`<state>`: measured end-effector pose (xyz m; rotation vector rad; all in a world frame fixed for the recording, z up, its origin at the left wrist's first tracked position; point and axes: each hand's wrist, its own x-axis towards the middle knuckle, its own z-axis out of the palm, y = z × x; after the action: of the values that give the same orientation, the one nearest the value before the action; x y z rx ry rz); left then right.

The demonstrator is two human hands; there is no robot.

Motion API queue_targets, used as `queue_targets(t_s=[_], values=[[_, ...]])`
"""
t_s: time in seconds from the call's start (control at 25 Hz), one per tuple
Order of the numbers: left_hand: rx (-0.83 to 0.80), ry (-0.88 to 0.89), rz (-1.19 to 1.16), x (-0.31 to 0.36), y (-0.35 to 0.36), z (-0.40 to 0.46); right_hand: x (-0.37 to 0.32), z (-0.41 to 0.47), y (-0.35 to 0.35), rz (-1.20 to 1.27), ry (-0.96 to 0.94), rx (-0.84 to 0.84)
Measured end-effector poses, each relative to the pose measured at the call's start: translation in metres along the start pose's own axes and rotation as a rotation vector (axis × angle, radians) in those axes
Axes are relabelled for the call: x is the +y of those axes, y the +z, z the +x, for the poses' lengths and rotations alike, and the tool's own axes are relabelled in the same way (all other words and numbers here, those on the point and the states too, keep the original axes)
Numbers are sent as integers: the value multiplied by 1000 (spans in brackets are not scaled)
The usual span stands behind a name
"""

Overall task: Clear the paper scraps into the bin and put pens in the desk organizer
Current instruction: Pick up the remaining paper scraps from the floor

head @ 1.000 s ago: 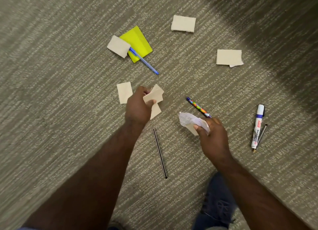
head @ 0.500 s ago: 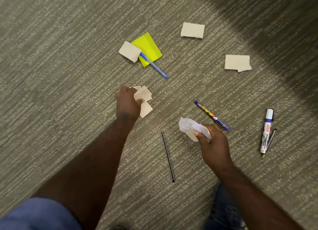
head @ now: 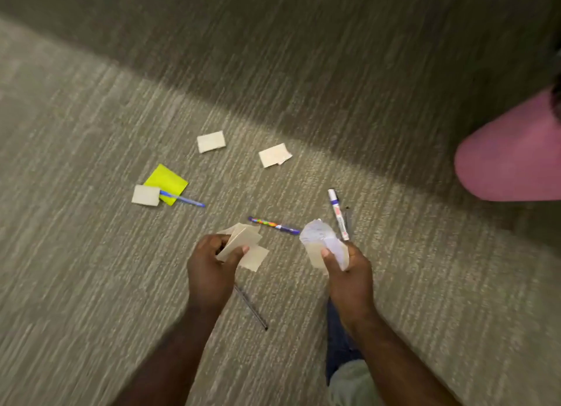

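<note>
While raised over carpet [head: 91,284], left hand [head: 209,272] grips beige scraps [head: 243,244], right hand [head: 349,278] clutches crumpled paper [head: 318,238].

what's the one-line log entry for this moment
left hand: holds beige scraps | right hand: holds crumpled paper | carpet: scraps, pens remain | bin: unseen

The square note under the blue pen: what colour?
Bright yellow-green note, seen in the head view.
</note>
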<state>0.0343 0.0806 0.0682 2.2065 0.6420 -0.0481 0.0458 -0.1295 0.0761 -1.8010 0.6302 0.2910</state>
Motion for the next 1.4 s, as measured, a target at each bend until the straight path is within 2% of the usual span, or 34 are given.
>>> queue_targets(t_s=[0.12,0.28,0.52,0.64,0.76,0.92,1.04,1.2,1.4], values=[[-127,111,-28,94,20,-11,-31,-7,-61,70,32,145],[-217,202,-62,193,60,-12,-68,11,-140,174,13,328],[-396,269,-139,333,155,-17,-116,86,-260,323,-27,668],[-489,278,-161,382,192,-16,-128,132,-301,315,-21,768],[-544,225,-196,414,218,-12,-131,175,-326,324,45,789],[-647,187,-236,451,245,-7,-133,205,-347,564,185,671],[-722,128,-221,484,271,-6,-123,187,-353,502,191,746],[-985,11,-262,527,294,-10,-114,147,-349,406,154,845],[-967,31,-227,507,257,4,-129,129,-311,299,110,782]])
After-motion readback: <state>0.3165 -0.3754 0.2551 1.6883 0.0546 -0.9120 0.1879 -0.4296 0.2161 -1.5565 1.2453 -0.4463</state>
